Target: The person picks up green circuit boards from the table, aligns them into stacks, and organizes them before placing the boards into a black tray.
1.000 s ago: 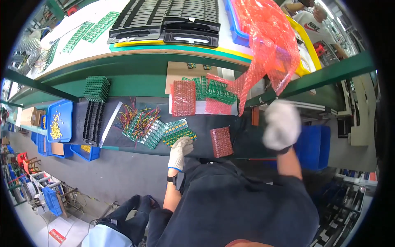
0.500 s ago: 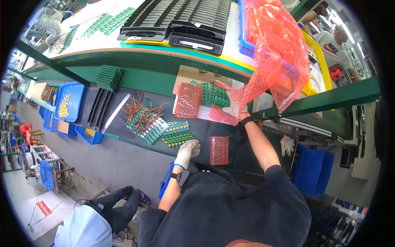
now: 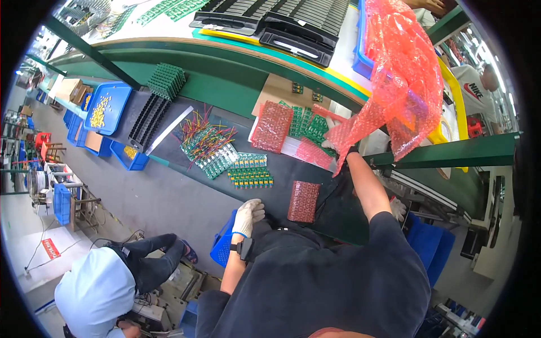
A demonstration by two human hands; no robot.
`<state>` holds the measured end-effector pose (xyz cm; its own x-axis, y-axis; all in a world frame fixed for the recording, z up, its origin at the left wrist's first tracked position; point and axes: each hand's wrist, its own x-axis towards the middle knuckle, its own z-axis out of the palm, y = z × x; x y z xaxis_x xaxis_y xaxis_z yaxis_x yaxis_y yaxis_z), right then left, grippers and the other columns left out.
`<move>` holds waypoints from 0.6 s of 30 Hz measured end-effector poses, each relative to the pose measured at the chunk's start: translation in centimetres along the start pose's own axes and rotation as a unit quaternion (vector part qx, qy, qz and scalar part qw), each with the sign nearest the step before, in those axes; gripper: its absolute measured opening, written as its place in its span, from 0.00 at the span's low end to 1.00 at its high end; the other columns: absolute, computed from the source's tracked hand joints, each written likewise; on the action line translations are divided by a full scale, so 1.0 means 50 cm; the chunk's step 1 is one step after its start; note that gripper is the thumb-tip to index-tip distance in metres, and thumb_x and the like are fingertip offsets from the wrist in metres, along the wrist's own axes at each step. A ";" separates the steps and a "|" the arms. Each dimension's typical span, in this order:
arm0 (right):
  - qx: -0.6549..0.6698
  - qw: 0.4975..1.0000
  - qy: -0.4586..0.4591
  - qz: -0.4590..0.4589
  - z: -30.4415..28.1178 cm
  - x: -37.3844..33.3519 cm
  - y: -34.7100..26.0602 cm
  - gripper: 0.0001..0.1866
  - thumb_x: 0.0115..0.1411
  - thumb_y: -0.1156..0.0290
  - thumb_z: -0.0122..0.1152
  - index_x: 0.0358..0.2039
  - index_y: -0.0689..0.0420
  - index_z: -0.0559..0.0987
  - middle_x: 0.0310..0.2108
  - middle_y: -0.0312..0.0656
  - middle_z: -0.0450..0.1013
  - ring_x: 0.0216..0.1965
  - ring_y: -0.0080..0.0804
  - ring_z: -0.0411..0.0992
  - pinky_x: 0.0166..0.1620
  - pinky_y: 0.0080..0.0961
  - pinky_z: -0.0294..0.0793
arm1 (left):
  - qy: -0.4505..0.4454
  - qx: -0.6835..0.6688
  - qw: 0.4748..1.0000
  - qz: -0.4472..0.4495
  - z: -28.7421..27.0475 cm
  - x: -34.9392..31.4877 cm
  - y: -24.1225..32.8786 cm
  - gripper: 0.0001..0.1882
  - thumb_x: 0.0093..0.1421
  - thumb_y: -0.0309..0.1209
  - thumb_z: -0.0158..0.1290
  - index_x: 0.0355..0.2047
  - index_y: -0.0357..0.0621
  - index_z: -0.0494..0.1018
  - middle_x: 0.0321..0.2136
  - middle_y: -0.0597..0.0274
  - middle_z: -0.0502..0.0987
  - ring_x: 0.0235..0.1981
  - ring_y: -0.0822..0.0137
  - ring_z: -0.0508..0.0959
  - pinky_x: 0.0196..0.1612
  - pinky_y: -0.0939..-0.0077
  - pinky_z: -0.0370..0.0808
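My right hand [image 3: 332, 139], in a white glove, is at the back of the bench. It is closed on a sheet of red bubble wrap [image 3: 400, 73], which hangs from the shelf and hides most of the fingers. Green circuit boards [image 3: 309, 123] and a bubble-wrapped packet [image 3: 273, 127] lie just left of it. At the bench's front edge is my left hand [image 3: 248, 217], also gloved, holding nothing, its fingers loosely bent and apart. A second wrapped packet [image 3: 304, 201] lies to its right. Boards with yellow parts [image 3: 251, 179] are beyond it.
A green shelf beam [image 3: 451, 153] crosses near my right forearm. Farther left are boards with coloured wires [image 3: 208, 143], a black rack [image 3: 149, 127] and a blue tray [image 3: 110, 107] of yellow pieces. A person in a light-blue top [image 3: 96, 290] sits behind at lower left.
The view has shifted, so the bench sits further right and lower left things higher. The bubble wrap now covers more of my right hand. My left hand has drawn back slightly from the boards.
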<state>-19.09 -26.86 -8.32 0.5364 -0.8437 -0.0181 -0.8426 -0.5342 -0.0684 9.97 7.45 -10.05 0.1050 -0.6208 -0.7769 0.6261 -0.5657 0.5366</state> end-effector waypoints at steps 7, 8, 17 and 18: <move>-0.019 0.995 -0.097 0.029 -0.042 0.005 -0.017 0.45 0.42 0.51 0.68 0.59 0.56 0.64 0.49 0.57 0.70 0.54 0.59 0.67 0.56 0.45 0.67 | 0.004 0.013 0.999 0.030 -0.015 0.014 -0.006 0.15 0.64 0.34 0.48 0.46 0.40 0.75 0.35 0.55 0.80 0.34 0.66 0.80 0.38 0.73 0.77; -0.022 0.993 -0.110 0.034 -0.048 0.002 -0.026 0.45 0.42 0.51 0.68 0.59 0.56 0.64 0.49 0.57 0.70 0.54 0.59 0.67 0.56 0.45 0.67 | 0.005 0.011 1.000 0.029 -0.018 0.028 -0.012 0.15 0.64 0.34 0.48 0.46 0.40 0.75 0.35 0.55 0.80 0.34 0.66 0.80 0.38 0.73 0.77; 0.054 0.995 -0.060 0.067 0.030 -0.061 -0.012 0.46 0.40 0.49 0.70 0.59 0.55 0.66 0.52 0.54 0.69 0.56 0.55 0.66 0.58 0.43 0.65 | -0.023 0.559 0.826 0.074 0.187 0.106 -0.074 0.33 0.50 0.55 0.59 0.42 0.35 0.76 0.37 0.42 0.80 0.39 0.52 0.81 0.43 0.67 0.76; 0.064 0.994 -0.049 0.069 0.028 -0.059 -0.015 0.46 0.40 0.48 0.70 0.59 0.55 0.66 0.52 0.54 0.69 0.56 0.54 0.66 0.59 0.42 0.64 | 0.023 0.592 0.803 0.057 0.228 0.090 -0.073 0.35 0.47 0.55 0.61 0.42 0.35 0.75 0.39 0.44 0.79 0.41 0.52 0.80 0.45 0.66 0.76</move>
<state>-19.98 -23.88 -9.62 0.4230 -0.8964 -0.1324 -0.8991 -0.3970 -0.1845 -0.68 0.53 -11.75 0.1557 -0.6998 -0.6972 -0.5614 -0.6434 0.5204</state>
